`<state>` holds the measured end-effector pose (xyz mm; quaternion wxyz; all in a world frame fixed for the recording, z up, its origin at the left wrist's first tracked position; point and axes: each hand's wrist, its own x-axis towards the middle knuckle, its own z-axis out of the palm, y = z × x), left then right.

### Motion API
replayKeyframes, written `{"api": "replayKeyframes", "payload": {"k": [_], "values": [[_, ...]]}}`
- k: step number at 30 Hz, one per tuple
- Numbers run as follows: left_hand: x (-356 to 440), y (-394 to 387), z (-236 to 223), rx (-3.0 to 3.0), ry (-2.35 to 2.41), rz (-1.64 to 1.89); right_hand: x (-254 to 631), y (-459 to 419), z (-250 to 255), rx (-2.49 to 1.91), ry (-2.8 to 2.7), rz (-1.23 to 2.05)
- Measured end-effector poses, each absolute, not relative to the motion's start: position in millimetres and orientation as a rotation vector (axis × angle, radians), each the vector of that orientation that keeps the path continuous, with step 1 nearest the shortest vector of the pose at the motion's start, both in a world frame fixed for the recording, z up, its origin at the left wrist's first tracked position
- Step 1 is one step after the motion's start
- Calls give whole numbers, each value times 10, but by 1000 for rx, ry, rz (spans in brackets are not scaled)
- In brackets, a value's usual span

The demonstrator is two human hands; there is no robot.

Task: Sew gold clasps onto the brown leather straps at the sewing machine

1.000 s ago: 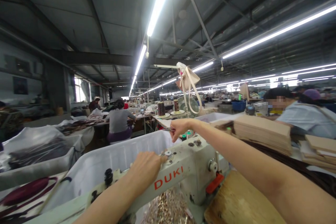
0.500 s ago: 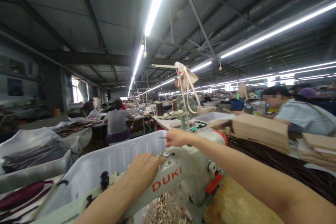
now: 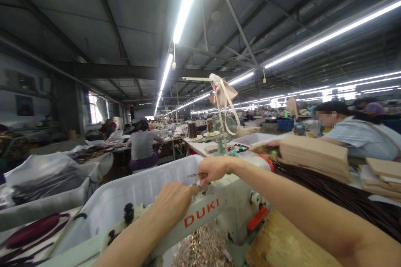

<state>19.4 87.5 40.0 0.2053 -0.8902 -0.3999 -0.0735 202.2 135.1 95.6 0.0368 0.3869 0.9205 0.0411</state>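
Note:
A pale sewing machine with red DUKI lettering stretches across the lower middle. My left hand lies over the top of its arm, fingers curled toward the far side and a fingertip reaching toward the small metal fittings there. What those fingers pinch, if anything, is hidden. My right hand is closed around a slim pointed metal tool, whose thin ends stick out leftward just above the fittings. Whether it is tweezers or small scissors I cannot make out.
Behind the machine stands a white plastic bin. Metal chains in clear plastic lie below its arm. On the right are stacked tan boards, dark strips and a co-worker. Thread cones stand farther back.
My right hand has dropped slightly toward the machine top, bringing the metal tool down close to the fittings. My left hand stays in about the same place on the arm.

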Motion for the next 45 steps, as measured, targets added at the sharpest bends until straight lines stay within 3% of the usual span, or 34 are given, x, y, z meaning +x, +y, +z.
{"api": "replayKeyframes", "payload": {"k": [4, 9, 14, 34, 45], "values": [[205, 883, 410, -2466, -1122, -179, 2035, 1369, 977, 1293, 2825, 199], [208, 862, 422, -2478, -1123, -182, 1988, 1394, 993, 1081, 2823, 95], [210, 831, 440, -2476, -1133, -187, 2005, 1399, 977, 1228, 2848, 191], [169, 863, 399, -2491, -1095, -201, 1999, 1344, 982, 1127, 2922, 38], [139, 803, 436, -2435, -1249, -263, 2175, 1430, 594, 1315, 3099, 93]]}}
